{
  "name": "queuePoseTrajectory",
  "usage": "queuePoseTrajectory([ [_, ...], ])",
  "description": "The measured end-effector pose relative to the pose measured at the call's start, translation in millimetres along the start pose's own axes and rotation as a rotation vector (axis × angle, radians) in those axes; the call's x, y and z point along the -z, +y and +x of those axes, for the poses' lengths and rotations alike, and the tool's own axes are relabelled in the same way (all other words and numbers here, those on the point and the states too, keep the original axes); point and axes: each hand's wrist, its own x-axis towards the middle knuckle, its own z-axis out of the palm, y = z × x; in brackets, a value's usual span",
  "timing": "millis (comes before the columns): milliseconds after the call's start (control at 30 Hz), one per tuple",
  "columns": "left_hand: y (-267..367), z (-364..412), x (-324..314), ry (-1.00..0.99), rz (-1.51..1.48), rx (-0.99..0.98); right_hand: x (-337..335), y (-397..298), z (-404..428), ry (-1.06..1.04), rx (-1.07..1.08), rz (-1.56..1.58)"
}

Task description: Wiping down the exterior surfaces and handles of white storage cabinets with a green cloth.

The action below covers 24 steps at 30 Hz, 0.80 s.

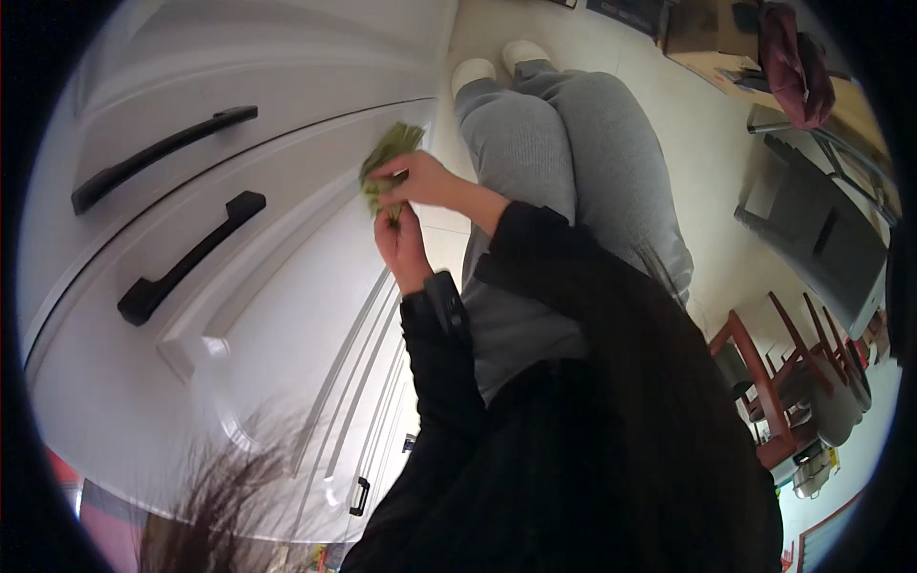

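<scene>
A crumpled green piece, apparently cloth [392, 147], is bunched between my two hands in front of the white cabinet front. My right hand [428, 179] reaches across to the left and pinches its middle with bent fingers. Just below, my left hand [402, 240] grips the lower end, palm partly turned up. A black band-like device [448, 304] sits on my left wrist over the dark sleeve. The fingertips are partly hidden by the green folds. Whether the piece touches the cabinet is unclear.
White cabinet fronts [286, 286] with long black handles [190, 261] fill the left side. My grey-trousered legs [523, 157] stretch over the pale floor. At right are a cardboard box [706, 32], a maroon cloth item [791, 71], a grey folding chair [817, 233] and wooden chairs [766, 394].
</scene>
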Motion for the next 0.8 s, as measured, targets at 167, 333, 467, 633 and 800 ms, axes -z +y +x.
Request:
queuePoseTrajectory([
  [167, 3, 19, 25, 0.137, 1.474, -0.192, -6, 30, 4, -0.192, -0.232, -0.86],
  [333, 24, 35, 33, 0.055, 1.426, -0.232, -7, 25, 5, -0.017, -0.274, -0.654],
  [467, 0, 45, 27, -0.082, 1.456, -0.311, -6, 31, 3, 0.207, -0.362, -0.423],
  [633, -34, 35, 4, -0.256, 1.461, -0.433, 3, -4, -9, 0.326, -0.335, -0.308],
  [800, -32, 23, -4, -0.362, -0.008, 0.045, 35, -1, -15, 0.179, -0.181, 0.195],
])
